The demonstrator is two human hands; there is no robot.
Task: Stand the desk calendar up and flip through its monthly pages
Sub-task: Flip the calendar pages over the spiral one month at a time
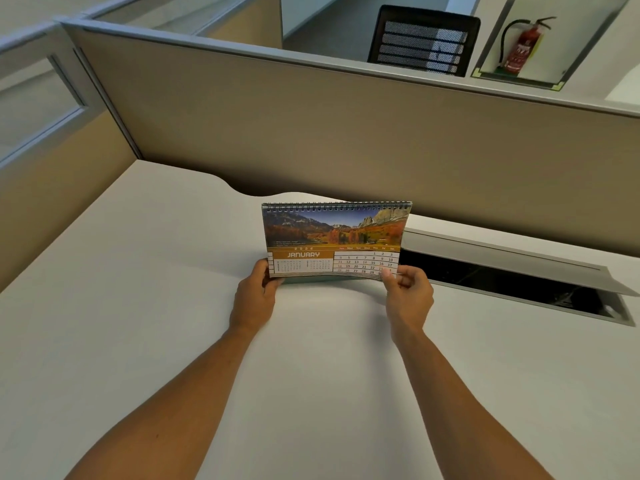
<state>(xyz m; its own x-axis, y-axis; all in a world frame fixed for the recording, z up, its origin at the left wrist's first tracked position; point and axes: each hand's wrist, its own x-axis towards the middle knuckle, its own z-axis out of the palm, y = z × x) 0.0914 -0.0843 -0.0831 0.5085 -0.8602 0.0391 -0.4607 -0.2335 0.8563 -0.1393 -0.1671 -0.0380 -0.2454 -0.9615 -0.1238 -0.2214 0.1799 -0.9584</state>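
Calendar point(334, 239) upright on table point(138, 306), January showing. Left hand point(256, 292) clamped on lower left corner, right hand point(408, 289) pinching lower right page edge. Risks: base sliding, toppling backward; several sheets lifted together.

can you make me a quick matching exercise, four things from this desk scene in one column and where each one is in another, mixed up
Things:
1. calendar
2. fire extinguisher
3. chair
4. cable hatch

Places:
A. beyond the partition, black mesh back showing
B. open in the desk, right of the calendar
C. gripped at its lower corners by the left hand and right hand
D. in a wall recess at top right

Pairs: 1-C, 2-D, 3-A, 4-B
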